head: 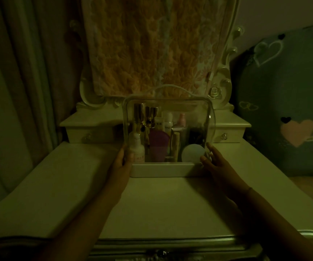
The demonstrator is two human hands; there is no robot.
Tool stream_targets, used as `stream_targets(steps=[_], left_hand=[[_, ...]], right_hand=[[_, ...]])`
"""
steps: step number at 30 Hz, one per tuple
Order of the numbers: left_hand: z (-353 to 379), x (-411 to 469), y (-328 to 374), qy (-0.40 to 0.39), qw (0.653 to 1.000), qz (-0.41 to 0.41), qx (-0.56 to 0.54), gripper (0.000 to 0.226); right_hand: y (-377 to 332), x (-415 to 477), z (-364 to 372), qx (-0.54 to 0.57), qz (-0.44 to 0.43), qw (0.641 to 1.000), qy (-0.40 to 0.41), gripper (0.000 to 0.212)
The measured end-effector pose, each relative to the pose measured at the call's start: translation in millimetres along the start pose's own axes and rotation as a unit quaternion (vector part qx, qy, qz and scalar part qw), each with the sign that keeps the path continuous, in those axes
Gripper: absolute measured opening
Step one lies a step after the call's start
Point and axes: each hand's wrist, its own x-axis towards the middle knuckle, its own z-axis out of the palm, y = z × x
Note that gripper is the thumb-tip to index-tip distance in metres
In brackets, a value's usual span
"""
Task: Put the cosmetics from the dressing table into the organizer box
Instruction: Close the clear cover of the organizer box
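Both hands sit low on the organizer box [169,169], as I see it from here. The left hand [121,159] curls round the left edge of its clear cover [170,102], thumb showing through the plastic, while the right hand [213,161] lies with fingers nearly straight against the cover's right edge, clasping nothing. Inside the box stand the cosmetics: gold-capped bottles [139,113] back left, a white pump bottle [137,147] front left, a purple tube [158,146] mid-box, a round white compact [192,152] front right. Under the box lies the dressing table [57,185].
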Motion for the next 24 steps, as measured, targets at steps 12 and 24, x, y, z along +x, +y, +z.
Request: stream_targets(steps=[12,24], left_hand=[[-17.7,-1.8,3.7,-0.009,1.0,0.007,-0.015,0.049],[-56.3,5.8,-3.9,0.005,1.0,0.002,-0.019,0.043]], right_hand=[[3.6,4.8,14.2,0.013,-0.011,1.0,-0.009,0.063],[-4.1,7.6,48.5,0.033,-0.039,0.997,-0.06,0.043]])
